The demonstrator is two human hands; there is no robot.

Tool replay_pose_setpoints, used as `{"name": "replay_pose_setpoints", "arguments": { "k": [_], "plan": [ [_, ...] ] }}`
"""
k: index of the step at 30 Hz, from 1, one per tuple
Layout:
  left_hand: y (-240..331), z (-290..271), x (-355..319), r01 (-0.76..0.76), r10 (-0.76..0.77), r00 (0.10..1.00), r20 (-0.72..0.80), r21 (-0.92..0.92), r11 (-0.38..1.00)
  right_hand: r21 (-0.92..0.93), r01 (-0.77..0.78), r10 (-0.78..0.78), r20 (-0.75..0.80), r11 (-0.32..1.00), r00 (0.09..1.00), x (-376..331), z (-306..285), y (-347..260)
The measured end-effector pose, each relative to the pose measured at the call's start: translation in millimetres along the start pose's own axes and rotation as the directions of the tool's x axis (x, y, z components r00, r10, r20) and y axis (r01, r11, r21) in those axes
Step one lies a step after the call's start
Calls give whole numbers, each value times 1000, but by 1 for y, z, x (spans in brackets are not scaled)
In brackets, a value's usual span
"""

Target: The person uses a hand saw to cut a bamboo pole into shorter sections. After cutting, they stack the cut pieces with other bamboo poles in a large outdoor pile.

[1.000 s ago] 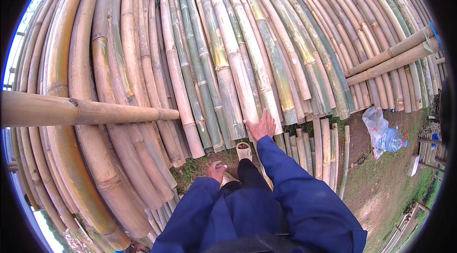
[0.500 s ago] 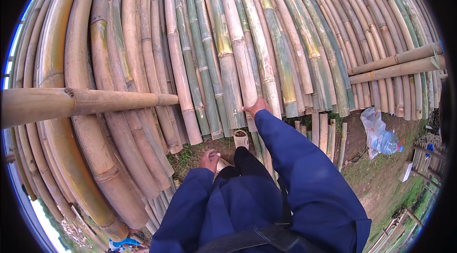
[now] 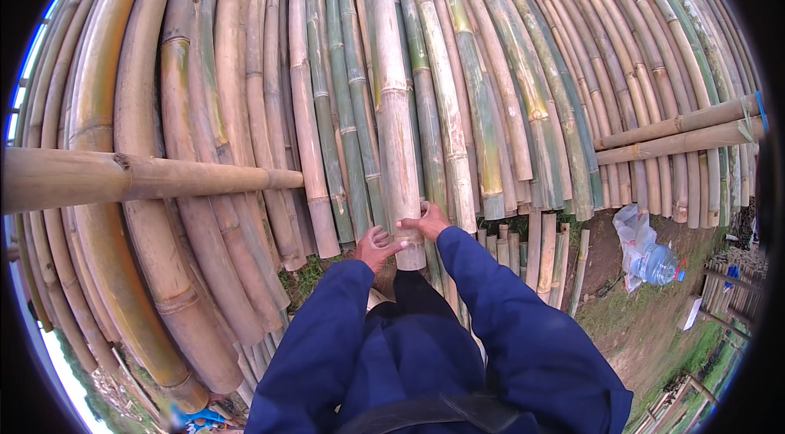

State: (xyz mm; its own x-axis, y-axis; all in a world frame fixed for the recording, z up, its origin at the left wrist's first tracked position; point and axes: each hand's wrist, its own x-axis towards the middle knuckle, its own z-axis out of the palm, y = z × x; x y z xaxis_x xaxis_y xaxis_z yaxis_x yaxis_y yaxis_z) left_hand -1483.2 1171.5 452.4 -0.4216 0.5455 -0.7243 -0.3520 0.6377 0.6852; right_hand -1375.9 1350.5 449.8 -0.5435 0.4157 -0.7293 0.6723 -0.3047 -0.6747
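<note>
A pale, weathered bamboo pole point(image 3: 396, 123) lies lengthwise ahead of me, its cut end sticking out toward my body past the ends of the poles beside it. My right hand point(image 3: 427, 221) grips it just above that end, thumb across the top and fingers round the right side. On the left side my left hand point(image 3: 377, 249) holds the end, its thumb laid over the top; the undersides of both hands are hidden. Close by on the left is a green bamboo pole point(image 3: 349, 115), and on the right a whitish one point(image 3: 452, 140).
Many bamboo poles spread across the view in a row. One thick pole point(image 3: 163, 174) crosses them from the left; two crossing poles point(image 3: 679, 131) sit at the right. Short bamboo pieces point(image 3: 549, 254) stand below the row. A plastic bag point(image 3: 634, 238) and a clear water jug point(image 3: 658, 265) rest on the ground.
The pale pole has slid toward me, its end now well past its neighbours. My left hand has come up from beside my leg onto it; my right hand has moved slightly nearer.
</note>
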Motion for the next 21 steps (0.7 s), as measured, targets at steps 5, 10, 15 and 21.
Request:
{"name": "replay_pose_setpoints", "arguments": {
  "k": [5, 10, 15, 21],
  "plan": [
    [-18, -20, -34, 107, -113, 994, -3, 331, 937, 262, 39, -71, 114, 964, 991, -14, 57, 27],
    [-65, -58, -43, 128, -46, 966, -255, 314, 941, 303, 31, -71, 121, 952, 990, -8, 133, 8],
    [-65, -70, -31, 76, 11, 972, -233, 361, 929, 307, -3, -39, 131, 952, 991, 13, 154, 22],
    [-113, -38, -16, 28, 17, 975, -220, 198, 980, 133, -48, 43, 39, 990, 998, -36, 137, 101]
  ]
}}
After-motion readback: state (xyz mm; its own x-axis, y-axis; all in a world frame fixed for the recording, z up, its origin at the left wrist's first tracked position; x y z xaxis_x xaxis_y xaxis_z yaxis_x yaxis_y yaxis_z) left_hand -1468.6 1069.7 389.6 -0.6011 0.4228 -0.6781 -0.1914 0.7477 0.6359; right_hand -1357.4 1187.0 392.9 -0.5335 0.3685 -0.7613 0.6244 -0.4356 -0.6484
